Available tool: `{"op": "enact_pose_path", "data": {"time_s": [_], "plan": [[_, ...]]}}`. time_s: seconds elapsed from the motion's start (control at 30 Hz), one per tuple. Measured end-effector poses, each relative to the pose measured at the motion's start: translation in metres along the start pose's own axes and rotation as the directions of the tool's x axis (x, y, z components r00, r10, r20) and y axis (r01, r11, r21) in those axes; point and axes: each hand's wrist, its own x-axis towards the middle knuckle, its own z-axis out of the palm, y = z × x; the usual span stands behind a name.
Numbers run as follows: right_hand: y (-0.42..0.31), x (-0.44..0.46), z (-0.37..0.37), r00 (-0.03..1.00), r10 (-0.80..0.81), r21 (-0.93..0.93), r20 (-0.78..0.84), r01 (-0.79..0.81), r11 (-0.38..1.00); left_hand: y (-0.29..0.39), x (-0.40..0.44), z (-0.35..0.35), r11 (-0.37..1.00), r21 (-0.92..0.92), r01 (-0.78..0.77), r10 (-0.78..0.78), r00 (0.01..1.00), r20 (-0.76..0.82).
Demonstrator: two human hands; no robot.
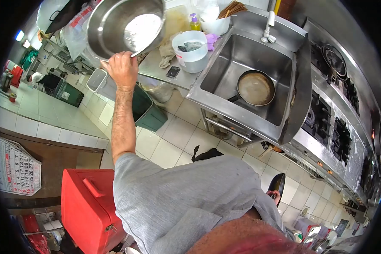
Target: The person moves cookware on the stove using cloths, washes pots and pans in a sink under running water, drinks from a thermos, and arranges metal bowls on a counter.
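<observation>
Clamps a stainless-steel bowl (108, 31) by its near rim in the left grip (122, 70), near the table (156, 72). Holds a dark pan (277, 183) clasped in the right grip (273, 195), low beside the body. Stands near a metal sink (220, 78) with a round frying pan (256, 88) lying inside.

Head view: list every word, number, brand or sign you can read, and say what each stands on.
"16", in red, on the calendar.
"4", "5", "6", "7", in a column on the same calendar.
Lettering along the calendar's left side: too blurred to read surely, as are many of its other numbers.
Red marking on the white tub: too small to read.
Red print by the plastic bags: too blurred to read.
</observation>
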Motion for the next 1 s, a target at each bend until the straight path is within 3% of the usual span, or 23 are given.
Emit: {"op": "enact_pose_path", "data": {"time_s": [0.03,0.27,0.4,0.5,0.53,0.6,0.67,0.7,0.73,0.77,0.8,0.87,0.93,1.0], "plan": [[-0.005,0.005,-0.004,0.996,-0.024,-0.096,0.091,0.032,0.995,0.018,0.007,-0.008,0.998,-0.059,0.006,-0.007,1.0,-0.021],[-0.018,0.018,-0.025,0.991,0.053,-0.278,0.126,-0.017,0.96,0.161,0.032,-0.016,0.866,-0.499,-0.034,0.009,0.999,-0.054],[-0.012,-0.002,-0.027,0.986,0.06,-0.244,0.157,-0.02,0.97,0.24,0.029,0.006,0.76,-0.65,-0.003,0.078,0.993,0.088],[-0.006,-0.011,-0.027,0.995,0.098,-0.178,-0.035,-0.102,0.979,0.292,0.018,0.041,0.687,-0.721,0.091,0.22,0.92,0.326],[-0.005,-0.013,-0.029,0.995,0.087,-0.146,-0.054,-0.094,0.985,0.308,0.007,0.056,0.661,-0.746,0.08,0.243,0.918,0.314],[0.004,-0.02,-0.037,0.999,0.052,-0.25,-0.014,-0.054,0.967,0.343,-0.014,0.088,0.669,-0.735,0.109,0.312,0.857,0.411],[0.008,-0.016,-0.053,0.992,0.023,-0.378,0.125,0.026,0.926,0.373,-0.028,0.108,0.682,-0.726,0.094,0.411,0.771,0.487],[0.011,-0.021,-0.052,0.997,0.0,-0.387,0.08,0.031,0.922,0.387,-0.036,0.123,0.657,-0.738,0.155,0.457,0.696,0.553],[0.013,-0.032,-0.048,0.993,-0.058,-0.434,0.104,0.098,0.896,0.401,-0.04,0.122,0.701,-0.703,0.121,0.464,0.67,0.579],[0.016,-0.041,-0.042,0.996,-0.017,-0.35,0.083,0.045,0.936,0.41,-0.052,0.134,0.685,-0.723,0.091,0.498,0.666,0.556],[0.018,-0.042,-0.038,0.998,0.033,-0.25,-0.051,-0.045,0.967,0.419,-0.07,0.149,0.67,-0.742,0.043,0.495,0.718,0.489],[0.029,-0.05,-0.03,0.99,0.005,-0.228,-0.141,-0.038,0.973,0.437,-0.095,0.172,0.696,-0.717,0.035,0.501,0.692,0.519],[0.044,-0.056,-0.025,0.973,-0.057,-0.271,-0.223,-0.005,0.963,0.45,-0.104,0.173,0.661,-0.75,0.01,0.551,0.673,0.494],[0.057,-0.061,-0.017,0.92,-0.285,-0.563,-0.27,0.089,0.821,0.462,-0.111,0.176,0.724,-0.688,-0.054,0.557,0.634,0.536]]}}
